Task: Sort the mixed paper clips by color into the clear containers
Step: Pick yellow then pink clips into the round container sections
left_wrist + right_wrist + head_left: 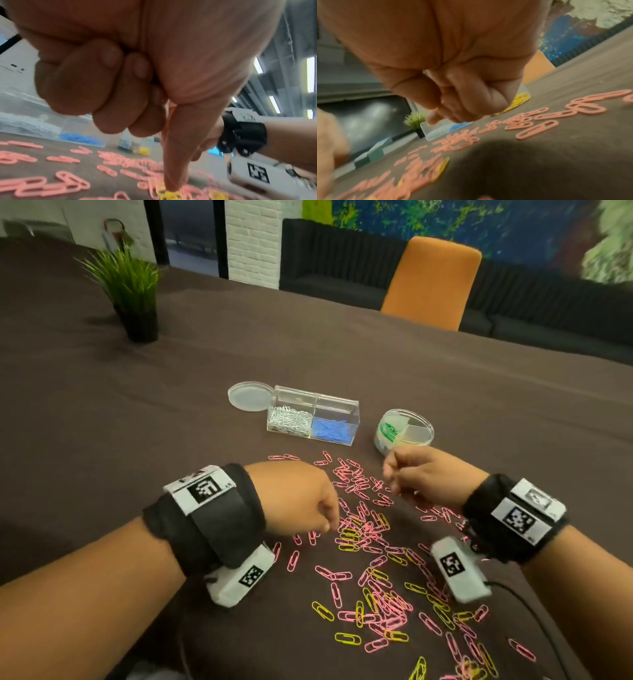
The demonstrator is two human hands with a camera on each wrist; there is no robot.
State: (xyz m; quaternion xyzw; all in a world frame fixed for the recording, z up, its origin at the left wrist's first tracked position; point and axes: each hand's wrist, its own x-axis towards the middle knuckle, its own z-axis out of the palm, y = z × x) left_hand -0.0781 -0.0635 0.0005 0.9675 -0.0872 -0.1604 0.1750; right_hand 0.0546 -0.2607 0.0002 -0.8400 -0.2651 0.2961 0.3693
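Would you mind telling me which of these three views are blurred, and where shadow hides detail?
Head: mostly sharp, though the right hand is motion-smeared at the fingertips. Left wrist: the left hand fills the frame, soft; pink clips smear. Right wrist: blurred throughout, and a dark shadow covers the table.

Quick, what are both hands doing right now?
Left hand: fingers curled, one fingertip pressing on a yellow paper clip.
Right hand: fingers curled; whether it holds anything cannot be told.

pink and yellow clips (373, 559) loose under both hands | rectangular box (313, 416) white, blue beyond left hand | round tub (404, 433) green beyond right hand
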